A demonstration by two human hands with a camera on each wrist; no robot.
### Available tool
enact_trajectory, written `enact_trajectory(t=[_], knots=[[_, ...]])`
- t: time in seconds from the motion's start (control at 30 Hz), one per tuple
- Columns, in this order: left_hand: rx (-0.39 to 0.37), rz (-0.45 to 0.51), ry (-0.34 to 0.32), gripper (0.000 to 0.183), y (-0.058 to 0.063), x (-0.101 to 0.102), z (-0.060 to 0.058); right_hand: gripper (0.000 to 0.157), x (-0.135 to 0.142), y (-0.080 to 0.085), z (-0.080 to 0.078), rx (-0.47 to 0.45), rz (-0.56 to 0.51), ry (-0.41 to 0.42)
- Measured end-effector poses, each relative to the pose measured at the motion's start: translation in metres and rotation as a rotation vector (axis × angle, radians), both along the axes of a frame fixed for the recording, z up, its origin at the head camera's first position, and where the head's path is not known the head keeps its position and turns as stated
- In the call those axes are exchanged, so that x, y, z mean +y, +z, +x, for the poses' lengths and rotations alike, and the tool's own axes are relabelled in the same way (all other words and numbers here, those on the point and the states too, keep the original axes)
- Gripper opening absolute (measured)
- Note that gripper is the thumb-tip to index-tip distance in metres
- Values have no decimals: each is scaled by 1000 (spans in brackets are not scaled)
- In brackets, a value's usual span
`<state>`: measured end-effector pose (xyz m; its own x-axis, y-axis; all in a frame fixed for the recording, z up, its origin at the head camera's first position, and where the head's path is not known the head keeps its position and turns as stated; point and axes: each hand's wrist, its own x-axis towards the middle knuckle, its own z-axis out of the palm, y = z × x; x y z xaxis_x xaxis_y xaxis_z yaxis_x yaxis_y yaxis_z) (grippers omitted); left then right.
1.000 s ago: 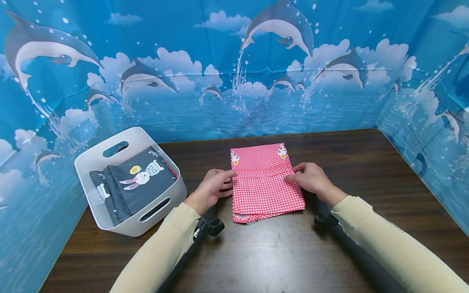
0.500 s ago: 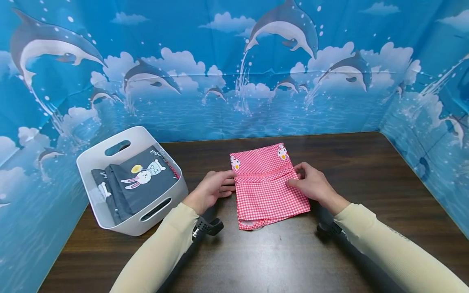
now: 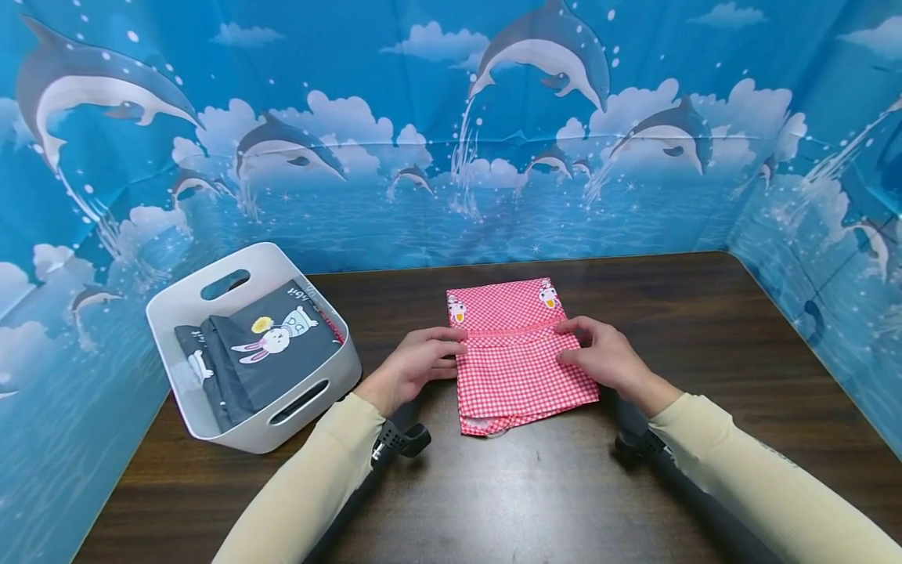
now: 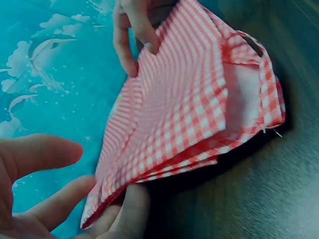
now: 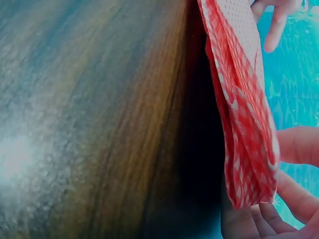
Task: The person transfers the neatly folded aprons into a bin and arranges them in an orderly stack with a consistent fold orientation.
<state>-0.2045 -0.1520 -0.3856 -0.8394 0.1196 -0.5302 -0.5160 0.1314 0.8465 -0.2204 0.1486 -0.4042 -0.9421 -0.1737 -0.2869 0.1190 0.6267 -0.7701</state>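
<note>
A folded red-and-white checked cloth (image 3: 521,376) lies on the table between both hands. It has a gathered seam across it and small white cartoon figures at its far corners. At its near end, in the left wrist view, a narrow checked strap (image 4: 268,84) and a pale lining show. My left hand (image 3: 416,364) touches the left edge; one finger lies on top, others reach beneath, and one finger (image 4: 45,154) is off the cloth. My right hand (image 3: 606,356) holds the right edge, with thumb and forefinger on top and other fingers (image 5: 249,224) underneath.
A white plastic bin (image 3: 331,392) with handle cutouts stands at left on the dark wooden table (image 3: 493,501). Inside it lies a folded dark grey cloth (image 3: 282,352) with rabbit prints. A blue dolphin curtain (image 3: 437,204) rises behind the table and along both sides.
The checked cloth has shifted slightly right and turned a little, and both hands have moved right with it. My right forefinger has come up onto the cloth's top.
</note>
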Motion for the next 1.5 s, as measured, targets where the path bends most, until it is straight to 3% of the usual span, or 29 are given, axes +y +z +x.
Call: enact_trajectory(t=[0.2,0.5,0.93,1.2,1.5], knots=[[28,-78,-46,36,-7,1,1,43,1,-2,1,-1,-10,2],[85,-178,50,36,-17,12,3,42,2,-5,0,-5,-6,3],[82,-184,76,36,-18,11,5,41,0,-5,2,-3,-18,-11],[99,-172,81,38,-10,9,4,42,-1,0,1,13,-42,-5],[118,-148,84,40,16,1,-2,45,-3,20,-5,67,-65,12]])
